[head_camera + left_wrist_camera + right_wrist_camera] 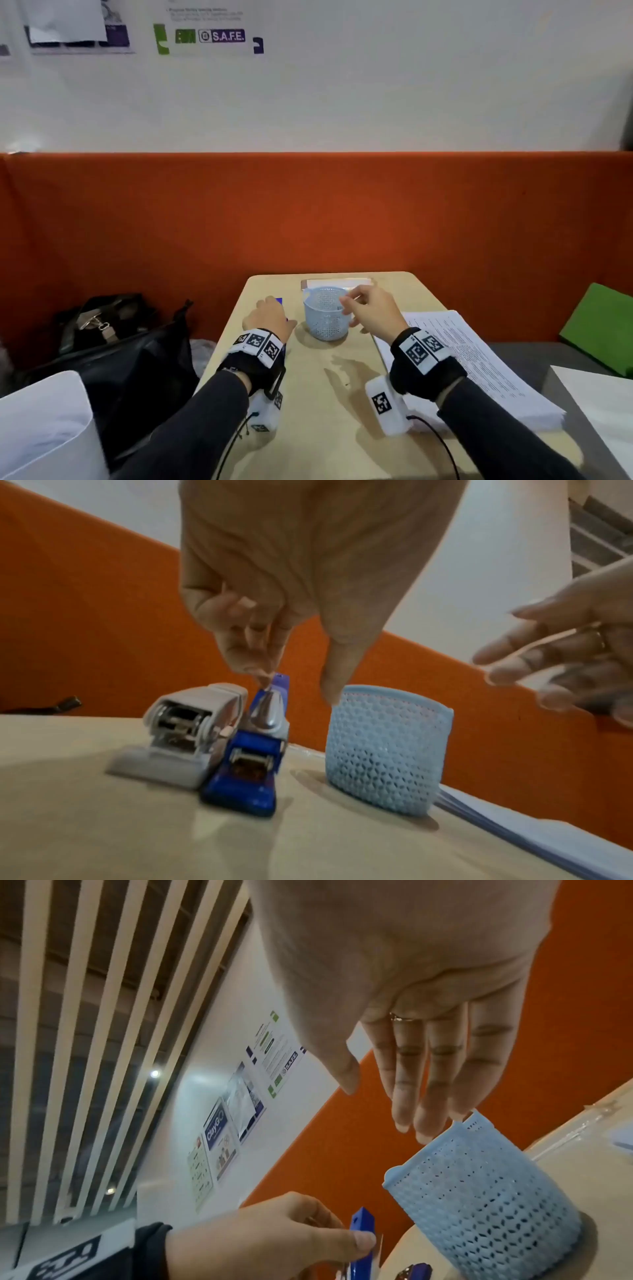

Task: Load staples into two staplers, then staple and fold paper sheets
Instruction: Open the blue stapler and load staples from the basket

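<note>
While the left hand [260, 593] reaches down with fingers curled, its fingertips [263, 676] touch the raised lid of the blue stapler [251, 767], apparently tipping it open so the staple channel is exposed for loading. Just outboard of that hand a grey stapler [178, 729] stands touching the blue one, its top not lifted. The right hand [421, 1031] hovers, fingers straight and relaxed, holding nothing, directly over the pale blue mesh basket [486, 1202], likely to fetch staples; what the basket holds cannot be seen. Printed paper sheets [479, 356] lie stacked on the bench [329, 411] beside the right wrist, waiting.
</note>
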`<state>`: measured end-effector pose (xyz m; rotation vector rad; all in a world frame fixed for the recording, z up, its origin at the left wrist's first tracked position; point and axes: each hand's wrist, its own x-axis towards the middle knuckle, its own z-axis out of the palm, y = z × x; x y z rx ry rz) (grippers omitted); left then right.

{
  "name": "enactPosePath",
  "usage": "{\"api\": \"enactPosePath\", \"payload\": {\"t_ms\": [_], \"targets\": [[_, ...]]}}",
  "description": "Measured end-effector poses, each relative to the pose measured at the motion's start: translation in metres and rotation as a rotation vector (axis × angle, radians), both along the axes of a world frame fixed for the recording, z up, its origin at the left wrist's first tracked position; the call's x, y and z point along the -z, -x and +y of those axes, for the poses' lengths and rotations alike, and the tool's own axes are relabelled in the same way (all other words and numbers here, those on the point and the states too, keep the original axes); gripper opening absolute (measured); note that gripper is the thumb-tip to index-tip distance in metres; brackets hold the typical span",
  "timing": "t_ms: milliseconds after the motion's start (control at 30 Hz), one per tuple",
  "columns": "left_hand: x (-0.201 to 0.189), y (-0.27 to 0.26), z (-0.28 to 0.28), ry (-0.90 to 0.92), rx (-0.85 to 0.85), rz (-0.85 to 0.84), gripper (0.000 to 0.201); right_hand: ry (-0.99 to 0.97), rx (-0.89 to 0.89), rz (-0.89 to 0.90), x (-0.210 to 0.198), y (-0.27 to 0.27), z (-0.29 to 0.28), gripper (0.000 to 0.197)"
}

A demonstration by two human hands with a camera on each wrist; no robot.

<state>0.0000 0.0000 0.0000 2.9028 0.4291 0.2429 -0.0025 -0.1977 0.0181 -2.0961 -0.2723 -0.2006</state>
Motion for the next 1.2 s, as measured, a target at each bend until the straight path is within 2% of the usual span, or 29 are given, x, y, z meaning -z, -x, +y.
{"api": "enactPosePath", "payload": {"t_ms": [100, 200, 333, 400, 533, 767, 933, 1000, 1100, 1200], "targets": [[0.002, -0.009, 0.004, 0.014, 0.02, 0.135, 0.053, 0.019, 0.007, 0.109, 0.002, -0.006, -0.002, 0.027], [0.004, -0.015, 0.009, 0.013, 0.024, 0.187, 0.046, 0.045, -0.051, 0.232, 0.01, -0.013, -0.002, 0.031], [0.0, -0.018, 0.016, -0.008, 0.037, 0.194, 0.034, 0.009, -0.154, 0.35, 0.015, -0.02, -0.004, 0.028], [-0.001, -0.018, 0.019, 0.003, 0.042, 0.192, 0.036, -0.011, -0.186, 0.395, 0.017, -0.024, -0.004, 0.028], [0.001, -0.014, 0.028, 0.08, 0.084, 0.079, 0.034, -0.03, -0.23, 0.459, 0.02, -0.03, -0.003, 0.029], [-0.001, -0.007, 0.045, 0.398, 0.242, -0.239, 0.021, -0.098, -0.283, 0.525, 0.025, -0.041, -0.001, 0.029], [-0.009, -0.013, 0.045, 0.73, 0.324, -0.505, 0.015, -0.122, -0.295, 0.52, 0.028, -0.049, -0.005, 0.035], [-0.011, -0.016, 0.041, 0.877, 0.346, -0.57, 0.018, -0.133, -0.297, 0.516, 0.031, -0.052, -0.006, 0.034], [-0.011, -0.018, 0.034, 1.191, 0.372, -0.643, 0.021, -0.156, -0.302, 0.52, 0.034, -0.054, -0.007, 0.032], [-0.012, -0.025, 0.026, 1.471, 0.35, -0.654, 0.028, -0.169, -0.322, 0.523, 0.037, -0.055, -0.008, 0.031]]}}
